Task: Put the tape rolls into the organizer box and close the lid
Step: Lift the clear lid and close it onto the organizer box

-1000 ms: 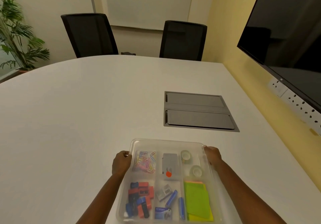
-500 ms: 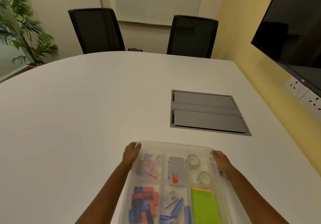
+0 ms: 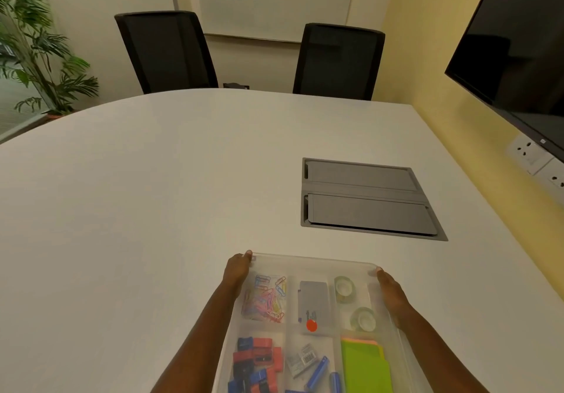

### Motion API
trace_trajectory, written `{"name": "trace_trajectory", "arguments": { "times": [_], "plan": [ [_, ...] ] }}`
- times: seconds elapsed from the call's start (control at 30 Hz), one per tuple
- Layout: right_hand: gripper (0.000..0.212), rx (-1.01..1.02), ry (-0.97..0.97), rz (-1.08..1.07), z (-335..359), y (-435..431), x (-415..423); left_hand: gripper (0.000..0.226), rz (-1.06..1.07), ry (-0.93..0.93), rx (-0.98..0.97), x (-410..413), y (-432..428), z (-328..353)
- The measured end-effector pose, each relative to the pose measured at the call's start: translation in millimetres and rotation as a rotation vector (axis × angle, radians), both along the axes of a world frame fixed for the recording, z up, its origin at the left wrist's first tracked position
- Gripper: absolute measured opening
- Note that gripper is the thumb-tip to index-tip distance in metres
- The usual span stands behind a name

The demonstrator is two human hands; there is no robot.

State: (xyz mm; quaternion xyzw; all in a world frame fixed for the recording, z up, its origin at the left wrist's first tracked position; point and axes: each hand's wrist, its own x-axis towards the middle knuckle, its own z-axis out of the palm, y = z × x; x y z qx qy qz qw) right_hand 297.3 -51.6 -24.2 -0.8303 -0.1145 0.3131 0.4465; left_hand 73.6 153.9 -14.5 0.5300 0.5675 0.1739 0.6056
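Note:
The clear plastic organizer box (image 3: 311, 261) lies on the white table at the near edge, with a translucent lid lying over it. Two clear tape rolls (image 3: 344, 286) (image 3: 363, 319) sit in its far right compartment, seen hazily through the lid. My left hand (image 3: 236, 272) grips the far left corner of the box, fingers curled over the rim. My right hand (image 3: 392, 293) rests along the far right edge, its fingertips at the corner. Other compartments hold paper clips, binder clips, sticky notes and a grey case.
A grey cable hatch (image 3: 366, 200) is set flush into the white table (image 3: 152, 209) just beyond the box. Two black chairs (image 3: 168, 51) (image 3: 335, 60) stand at the far side. A dark screen (image 3: 518, 42) hangs on the right wall, and a plant (image 3: 36, 51) stands at the left.
Both hands have slid along the box's sides up to its far corners. The box has stayed in place, and my view has shifted slightly.

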Motion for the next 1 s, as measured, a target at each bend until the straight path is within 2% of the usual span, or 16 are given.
{"name": "trace_trajectory", "arguments": {
  "times": [0.13,0.33,0.57,0.67,0.77,0.87,1.0],
  "plan": [
    [0.044,0.003,-0.037,-0.015,3,2,-3,0.039,-0.005,0.041,0.032,0,-2,0],
    [0.040,-0.009,-0.066,0.005,9,-11,-12,0.042,-0.063,0.161,0.182,-12,-19,2],
    [0.032,-0.010,-0.218,0.027,4,-69,-57,0.037,-0.169,0.221,0.316,-42,-60,2],
    [0.034,-0.007,-0.265,0.036,2,-92,-79,0.043,-0.203,0.271,0.389,-59,-88,0],
    [0.037,0.003,-0.277,0.035,1,-107,-94,0.050,-0.190,0.288,0.367,-75,-114,1],
    [0.036,0.014,-0.276,0.009,-2,-119,-104,0.051,-0.124,0.208,0.285,-89,-134,4],
    [0.034,0.014,-0.268,-0.044,-6,-126,-113,0.043,-0.086,0.111,0.187,-102,-150,7]
  ]
}}
